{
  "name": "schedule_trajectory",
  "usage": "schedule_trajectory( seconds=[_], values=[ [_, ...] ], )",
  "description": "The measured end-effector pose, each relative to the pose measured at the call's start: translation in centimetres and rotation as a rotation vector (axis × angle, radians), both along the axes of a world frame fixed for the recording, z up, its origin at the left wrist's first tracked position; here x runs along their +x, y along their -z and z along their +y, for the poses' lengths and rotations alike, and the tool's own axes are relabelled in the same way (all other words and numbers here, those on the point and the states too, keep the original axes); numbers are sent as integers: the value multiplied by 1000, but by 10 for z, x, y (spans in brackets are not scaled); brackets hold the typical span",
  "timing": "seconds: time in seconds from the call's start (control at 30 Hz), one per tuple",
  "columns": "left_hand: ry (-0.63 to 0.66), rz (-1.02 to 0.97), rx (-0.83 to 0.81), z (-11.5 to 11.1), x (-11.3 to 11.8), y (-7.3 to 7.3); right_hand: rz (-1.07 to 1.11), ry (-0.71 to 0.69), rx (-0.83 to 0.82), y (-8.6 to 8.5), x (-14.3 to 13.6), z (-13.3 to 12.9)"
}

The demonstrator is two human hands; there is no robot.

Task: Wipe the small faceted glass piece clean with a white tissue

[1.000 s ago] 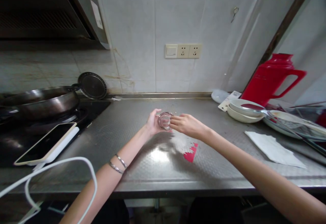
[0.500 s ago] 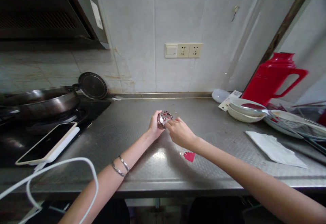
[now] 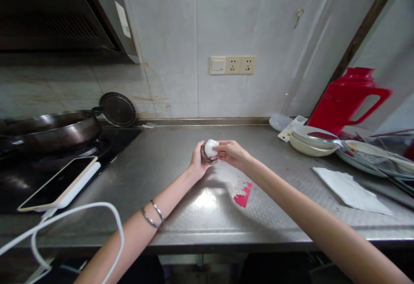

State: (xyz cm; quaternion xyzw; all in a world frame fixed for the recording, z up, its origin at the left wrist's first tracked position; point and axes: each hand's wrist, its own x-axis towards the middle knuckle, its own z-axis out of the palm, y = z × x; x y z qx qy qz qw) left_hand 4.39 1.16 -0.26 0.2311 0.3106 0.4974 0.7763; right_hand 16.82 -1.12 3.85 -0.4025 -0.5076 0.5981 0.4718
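Over the middle of the steel counter, my left hand [image 3: 198,160] is wrapped round a small, shiny, brown-tinted cup [image 3: 207,159]. The cup looks like glass, with its mouth turned towards me. A crumpled white wad of tissue [image 3: 211,148] sits at that mouth and covers much of it. My right hand [image 3: 230,151] pinches the wad from the right side with thumb and fingers. Whether part of the wad is inside the cup, I cannot tell. Below my right forearm a ragged red patch [image 3: 242,198] lies on the counter.
A stove with a metal pan [image 3: 61,131] is at left, with a phone [image 3: 60,182] and white cable [image 3: 106,205] in front. On the right are a folded white tissue [image 3: 351,191], stacked bowls [image 3: 312,145], plates [image 3: 365,167] and a red thermos [image 3: 346,103].
The white wad has come into plain view at the cup's mouth. My right hand has shifted slightly up and right, and more of the red patch shows.
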Motion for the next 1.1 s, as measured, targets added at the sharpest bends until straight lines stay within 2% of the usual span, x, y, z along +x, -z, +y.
schedule_trajectory(
  seconds=[0.07, 0.2, 0.27, 0.33, 0.5, 0.67, 0.77, 0.93, 1.1],
  values=[
    [74, -20, -35, 2, -4, 1, 5, 55, 70, -4, 14, 7],
    [229, -82, -41, 6, -11, 3, -205, 380, 404, -7, 41, 22],
    [304, -120, 8, 6, -13, 3, -348, 456, 567, -3, 49, 26],
    [361, -134, 39, 6, -12, 3, -472, 469, 676, 4, 50, 26],
    [441, -34, 15, 8, -11, 4, -691, 351, 879, 10, 37, 14],
    [579, 131, 12, 13, -15, 9, -776, -46, 1025, 2, 22, 7],
    [618, 147, 52, 13, -14, 10, -830, -196, 1105, -3, 21, 6],
    [608, 68, 79, 9, -12, 9, -1028, -232, 1219, -8, 35, 3],
    [508, 19, 79, 6, -11, 7, -1189, -203, 1230, -7, 47, -4]
  ],
)
